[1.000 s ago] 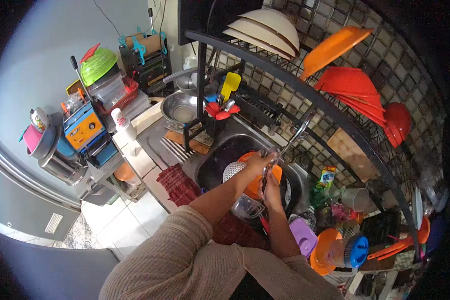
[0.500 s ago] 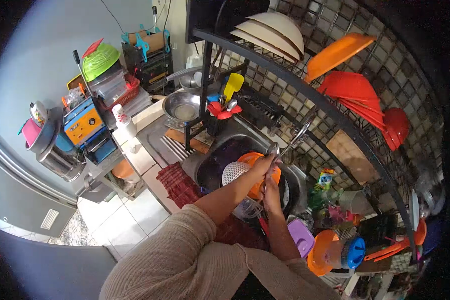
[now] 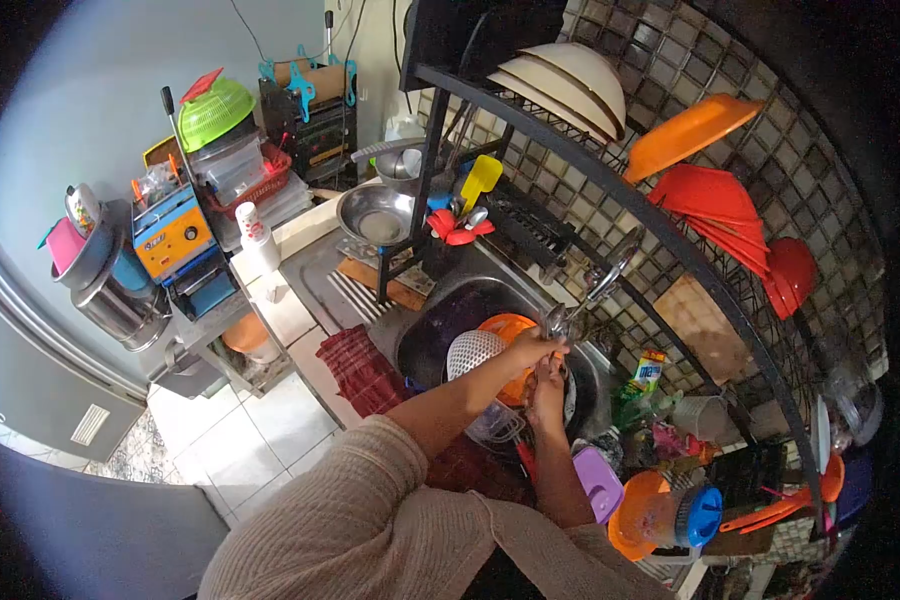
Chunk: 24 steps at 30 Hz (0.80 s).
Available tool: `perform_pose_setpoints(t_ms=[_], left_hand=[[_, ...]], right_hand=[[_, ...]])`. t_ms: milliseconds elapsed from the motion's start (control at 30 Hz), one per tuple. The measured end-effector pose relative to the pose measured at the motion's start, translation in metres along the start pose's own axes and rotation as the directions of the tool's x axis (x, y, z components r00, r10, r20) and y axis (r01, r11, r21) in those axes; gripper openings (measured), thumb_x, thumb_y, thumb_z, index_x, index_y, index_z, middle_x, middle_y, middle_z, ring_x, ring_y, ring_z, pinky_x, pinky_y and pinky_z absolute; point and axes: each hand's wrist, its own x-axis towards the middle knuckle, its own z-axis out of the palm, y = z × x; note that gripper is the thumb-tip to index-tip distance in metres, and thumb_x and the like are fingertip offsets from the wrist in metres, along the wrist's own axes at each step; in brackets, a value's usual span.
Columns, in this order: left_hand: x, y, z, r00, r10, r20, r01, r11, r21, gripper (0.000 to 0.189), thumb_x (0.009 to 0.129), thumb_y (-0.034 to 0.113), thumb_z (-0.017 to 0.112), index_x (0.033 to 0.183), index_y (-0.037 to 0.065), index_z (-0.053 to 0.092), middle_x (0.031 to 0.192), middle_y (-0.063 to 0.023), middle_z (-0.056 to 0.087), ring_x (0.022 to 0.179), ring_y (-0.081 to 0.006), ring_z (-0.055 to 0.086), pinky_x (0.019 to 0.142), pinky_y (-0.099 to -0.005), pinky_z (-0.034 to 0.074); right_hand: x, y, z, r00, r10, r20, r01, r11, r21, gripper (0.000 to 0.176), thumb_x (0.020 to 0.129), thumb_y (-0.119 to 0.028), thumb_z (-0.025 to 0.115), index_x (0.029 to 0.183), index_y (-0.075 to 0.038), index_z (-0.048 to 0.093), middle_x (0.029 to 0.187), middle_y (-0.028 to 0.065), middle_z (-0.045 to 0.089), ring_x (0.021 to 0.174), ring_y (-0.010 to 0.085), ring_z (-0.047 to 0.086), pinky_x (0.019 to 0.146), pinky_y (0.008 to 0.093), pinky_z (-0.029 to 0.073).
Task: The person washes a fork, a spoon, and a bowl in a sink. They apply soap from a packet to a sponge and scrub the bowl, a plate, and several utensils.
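Observation:
Over the sink point(image 3: 440, 300), my left hand point(image 3: 532, 351) is closed around shiny metal spoons point(image 3: 558, 322), their rounded ends pointing up near the faucet point(image 3: 610, 278). Just below, my right hand point(image 3: 546, 396) is closed against the lower part of the same spoons; its fingers are partly hidden. Under my hands sits an orange bowl point(image 3: 508, 327), and a white perforated basket point(image 3: 475, 353) lies beside it. A clear plastic container point(image 3: 497, 424) is below my left forearm.
A black dish rack point(image 3: 590, 165) with white bowls point(image 3: 570, 85) and red bowls point(image 3: 710, 205) arches over the sink. A red cloth point(image 3: 358, 370) hangs on the counter edge. At right are a purple lid point(image 3: 598, 482) and a blue-lidded jug point(image 3: 703, 515).
Both hands have shifted slightly down with the spoons, away from the faucet. The camera view has moved a little, so the surroundings appear displaced.

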Motion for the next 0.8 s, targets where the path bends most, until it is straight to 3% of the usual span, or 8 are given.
perform_pose_setpoints(t_ms=[67,167,233,267,300,533,667,800], left_hand=[[-0.002,0.003,0.003,0.999,0.013,-0.034,-0.014,0.999,-0.031,0.021,0.088,0.025,0.058,0.096,0.005,0.057,0.075,-0.0031,0.059,0.064,-0.0134,0.057,0.055,-0.0259,0.047],[-0.009,0.019,0.006,0.967,0.094,-0.237,-0.005,0.937,0.35,0.023,0.085,0.028,0.063,0.094,0.007,0.058,0.077,-0.0042,0.061,0.062,-0.0148,0.058,0.053,-0.0269,0.047],[0.001,0.005,0.0,0.925,0.171,-0.339,-0.253,0.944,-0.213,0.025,0.083,0.029,0.065,0.093,0.007,0.058,0.075,-0.0049,0.061,0.06,-0.0149,0.059,0.048,-0.0279,0.047],[-0.005,0.008,-0.003,0.932,0.057,-0.359,-0.156,0.955,-0.253,0.023,0.084,0.027,0.063,0.093,0.007,0.058,0.074,-0.0046,0.061,0.055,-0.0126,0.056,0.046,-0.0281,0.047],[-0.006,0.006,-0.008,0.933,0.057,-0.356,-0.156,0.954,-0.255,0.023,0.084,0.027,0.063,0.093,0.007,0.058,0.074,-0.0046,0.061,0.055,-0.0126,0.056,0.046,-0.0281,0.047],[0.004,-0.01,-0.013,0.952,0.064,-0.299,-0.051,0.997,0.05,0.025,0.088,0.028,0.057,0.098,0.006,0.055,0.067,-0.0028,0.056,0.05,-0.0108,0.051,0.045,-0.026,0.043],[0.016,-0.025,-0.022,0.75,0.585,-0.31,-0.299,0.717,0.629,0.032,0.091,0.026,0.048,0.109,-0.001,0.046,0.075,-0.0165,0.059,0.056,-0.0209,0.059,0.055,-0.0362,0.047],[-0.028,0.015,-0.012,0.919,0.264,-0.293,-0.127,0.902,0.412,0.031,0.09,0.027,0.049,0.105,0.0,0.049,0.075,-0.0137,0.061,0.053,-0.0176,0.058,0.05,-0.0336,0.046]], right_hand=[[0.003,-0.001,-0.003,0.999,0.017,-0.052,-0.019,0.999,-0.039,0.037,0.092,-0.045,0.044,0.097,-0.009,0.053,0.056,-0.0015,0.04,0.044,0.0085,0.041,0.039,0.022,0.034],[0.023,-0.019,-0.016,0.98,0.198,-0.021,-0.199,0.968,-0.155,0.052,0.091,-0.051,0.04,0.105,-0.003,0.055,0.059,0.0006,0.05,0.049,0.0124,0.049,0.049,0.0244,0.042],[0.045,-0.024,-0.037,0.998,-0.066,-0.015,0.044,0.801,-0.597,0.06,0.091,-0.053,0.037,0.107,0.002,0.057,0.067,0.0046,0.059,0.063,0.0167,0.058,0.063,0.0268,0.046],[0.055,-0.02,-0.039,0.92,-0.388,0.044,0.32,0.685,-0.655,0.05,0.095,-0.043,0.037,0.096,0.002,0.059,0.064,0.0064,0.059,0.063,0.0196,0.059,0.064,0.0311,0.046],[0.059,-0.022,-0.035,0.92,-0.39,0.043,0.32,0.682,-0.657,0.05,0.095,-0.043,0.037,0.096,0.002,0.059,0.064,0.0064,0.059,0.063,0.0196,0.059,0.064,0.0311,0.046],[0.088,-0.023,-0.01,0.879,-0.477,-0.017,0.4,0.755,-0.519,0.026,0.09,-0.023,0.055,0.078,0.0,0.054,0.061,0.0023,0.048,0.058,0.0114,0.042,0.052,0.029,0.037],[0.092,-0.017,0.006,0.804,-0.588,-0.088,0.456,0.705,-0.543,0.028,0.088,-0.024,0.057,0.077,0.0,0.055,0.06,0.0042,0.048,0.057,0.0106,0.042,0.053,0.0291,0.037],[0.077,-0.042,0.013,0.782,-0.62,0.057,0.426,0.466,-0.776,0.036,0.088,-0.032,0.054,0.073,0.001,0.056,0.057,0.0121,0.052,0.052,0.0201,0.05,0.052,0.0334,0.039]])
